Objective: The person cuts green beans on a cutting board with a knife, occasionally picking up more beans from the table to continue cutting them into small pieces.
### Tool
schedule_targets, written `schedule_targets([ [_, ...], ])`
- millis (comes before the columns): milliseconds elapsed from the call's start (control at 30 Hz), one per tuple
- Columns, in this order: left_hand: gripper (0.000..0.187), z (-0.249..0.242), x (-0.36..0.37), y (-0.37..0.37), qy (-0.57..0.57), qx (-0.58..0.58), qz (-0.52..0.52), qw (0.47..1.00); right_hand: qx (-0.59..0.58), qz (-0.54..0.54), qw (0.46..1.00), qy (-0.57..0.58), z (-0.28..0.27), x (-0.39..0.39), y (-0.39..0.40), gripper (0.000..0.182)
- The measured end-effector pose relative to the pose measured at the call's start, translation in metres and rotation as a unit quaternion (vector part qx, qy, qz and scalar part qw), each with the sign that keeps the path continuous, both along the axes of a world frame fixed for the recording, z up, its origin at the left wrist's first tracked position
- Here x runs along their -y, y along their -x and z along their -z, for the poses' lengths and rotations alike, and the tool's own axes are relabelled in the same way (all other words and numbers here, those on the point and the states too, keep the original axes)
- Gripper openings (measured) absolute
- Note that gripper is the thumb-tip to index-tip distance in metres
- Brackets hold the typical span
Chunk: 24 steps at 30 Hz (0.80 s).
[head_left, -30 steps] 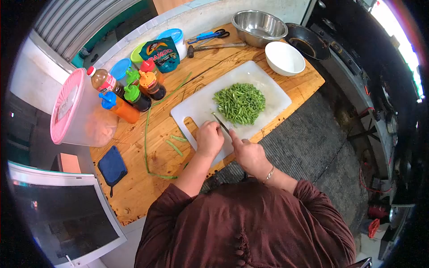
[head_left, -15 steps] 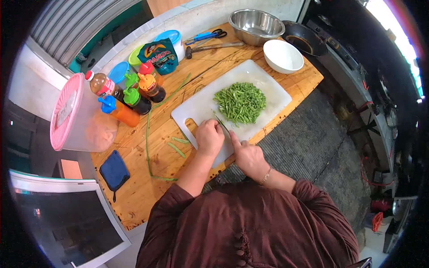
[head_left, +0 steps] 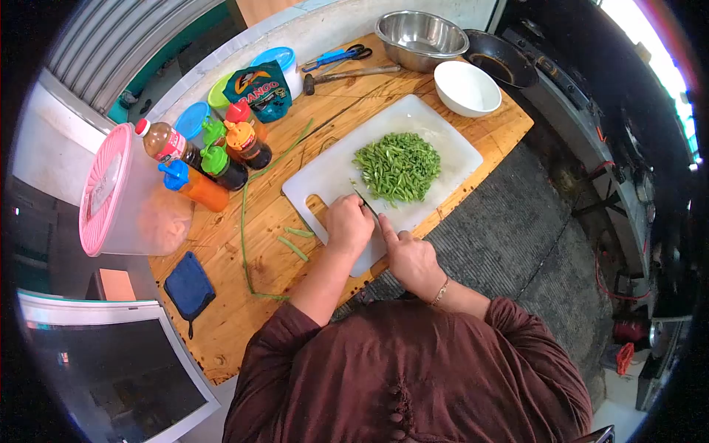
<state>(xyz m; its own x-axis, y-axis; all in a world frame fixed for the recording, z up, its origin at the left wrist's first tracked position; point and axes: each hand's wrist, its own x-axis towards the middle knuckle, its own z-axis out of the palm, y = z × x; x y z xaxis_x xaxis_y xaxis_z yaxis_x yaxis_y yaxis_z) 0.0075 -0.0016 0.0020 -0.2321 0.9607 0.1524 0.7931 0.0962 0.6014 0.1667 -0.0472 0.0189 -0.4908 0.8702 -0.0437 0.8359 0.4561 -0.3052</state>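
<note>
My left hand is closed near the front of the white cutting board, its fingertips beside the knife. Green beans seem to be in its grasp, mostly hidden by the fingers. My right hand is wrapped round the handle of a knife, index finger stretched along its back. The thin blade points away from me over the board. Just beyond it lies a heap of finely sliced green beans. Two loose bean pieces rest on the wooden table, left of the board.
Sauce bottles and a pink-lidded tub stand at the left. A hammer, scissors, a steel bowl and a white bowl are at the back. A frying pan sits behind the bowls. A blue pot holder lies front left.
My left hand has shifted very slightly right, close against the blade. The knife and my right hand stay almost in place; the camera view has moved a little.
</note>
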Motion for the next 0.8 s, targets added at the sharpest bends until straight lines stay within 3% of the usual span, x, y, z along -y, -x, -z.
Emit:
schedule_targets([
  [100,0.012,0.006,0.000,0.000,-0.043,-0.030,0.018,0.998,-0.013,0.006,1.000,-0.013,0.006,-0.010,0.015,0.066],
  [200,0.012,-0.005,0.004,0.004,-0.003,-0.011,0.050,0.999,-0.022,0.012,1.000,-0.005,0.005,-0.027,0.024,0.067],
  [400,0.010,0.002,0.012,0.000,-0.039,0.022,0.017,0.999,-0.033,0.009,0.999,0.002,0.001,-0.009,0.005,0.063],
  [800,0.008,-0.001,0.008,0.003,0.014,0.051,0.018,0.998,-0.018,-0.019,1.000,0.001,-0.008,-0.003,-0.012,0.061],
])
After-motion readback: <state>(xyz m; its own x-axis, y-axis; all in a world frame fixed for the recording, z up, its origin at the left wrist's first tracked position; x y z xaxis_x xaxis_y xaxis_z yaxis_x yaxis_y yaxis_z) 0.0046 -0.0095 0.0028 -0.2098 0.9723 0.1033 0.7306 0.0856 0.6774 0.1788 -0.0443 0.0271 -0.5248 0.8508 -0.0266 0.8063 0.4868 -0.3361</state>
